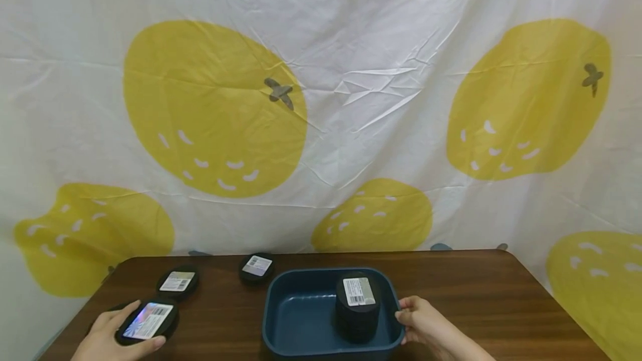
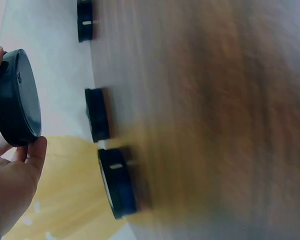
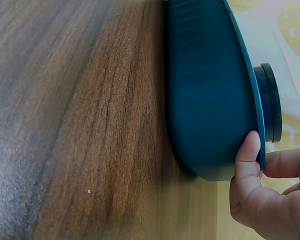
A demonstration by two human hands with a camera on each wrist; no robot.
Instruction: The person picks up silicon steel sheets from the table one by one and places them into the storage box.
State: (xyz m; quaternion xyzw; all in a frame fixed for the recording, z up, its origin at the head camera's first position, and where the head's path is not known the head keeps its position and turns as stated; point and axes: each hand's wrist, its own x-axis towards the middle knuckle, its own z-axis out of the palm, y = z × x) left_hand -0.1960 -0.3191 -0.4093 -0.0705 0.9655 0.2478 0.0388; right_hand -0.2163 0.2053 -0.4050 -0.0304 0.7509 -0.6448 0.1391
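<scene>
My left hand (image 1: 107, 333) grips a flat round black container (image 1: 149, 321) by its sides, the white barcode label facing up. In the left wrist view this container (image 2: 15, 97) is raised off the table, its plain underside showing. My right hand (image 1: 426, 325) pinches the right rim of a dark blue rectangular tub (image 1: 296, 316), thumb and fingers on either side of the edge in the right wrist view (image 3: 262, 192). Inside the tub, toward its right side, stands a stack of black round containers (image 1: 357, 316) with a label on top, rising above the rim.
Two more labelled black containers lie on the wooden table (image 1: 481, 288), one (image 1: 178, 282) beyond my left hand and another (image 1: 257, 268) near the back edge. A third (image 2: 85, 20) shows in the left wrist view. A lemon-print curtain (image 1: 351, 99) hangs behind the table.
</scene>
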